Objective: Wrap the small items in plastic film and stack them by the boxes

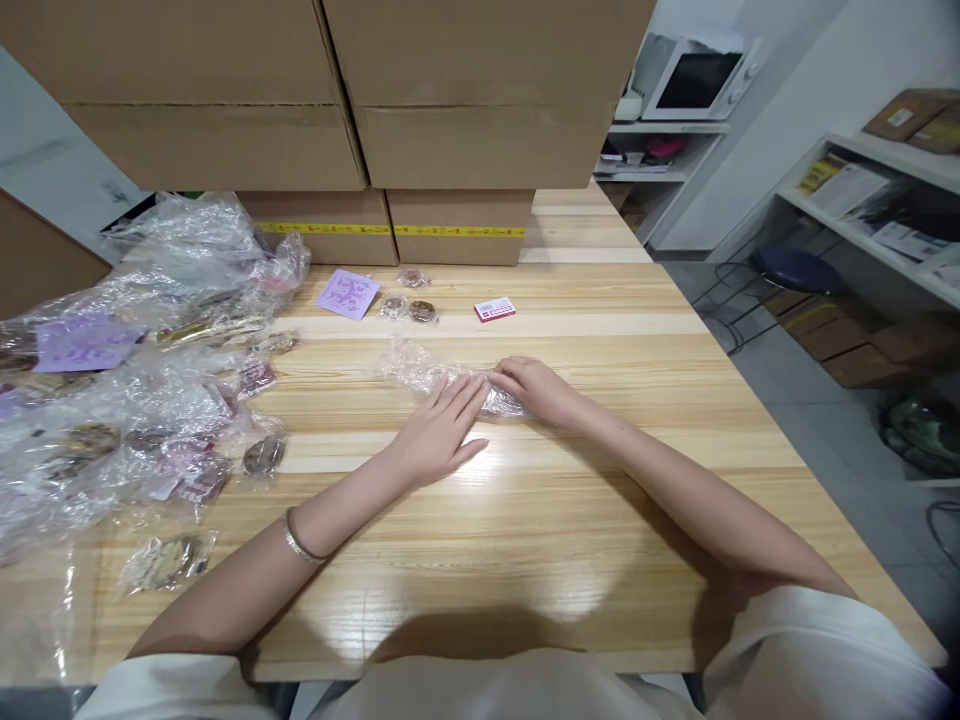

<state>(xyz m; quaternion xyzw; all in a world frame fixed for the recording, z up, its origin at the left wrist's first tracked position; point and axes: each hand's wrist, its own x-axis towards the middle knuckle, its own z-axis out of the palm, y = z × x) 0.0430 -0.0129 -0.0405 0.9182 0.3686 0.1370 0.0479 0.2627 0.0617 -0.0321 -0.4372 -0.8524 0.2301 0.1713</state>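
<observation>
Bagged pile (157,420) left of plastic wrap (416,368); cardboard boxes (480,145) behind.

Pale wooden table (675,350), glossed with light on the near side of the right hand (541,388). Well to its right, grey floor (795,420), blue stool (796,270), white shelves (900,158); beyond it, rightward, microwave (697,85), pale wall (802,90).

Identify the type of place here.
Likely a small workroom or stockroom: cardboard boxes stacked on a wooden table, a pile of plastic-wrapped items at left, and loaded shelves at right.
</observation>
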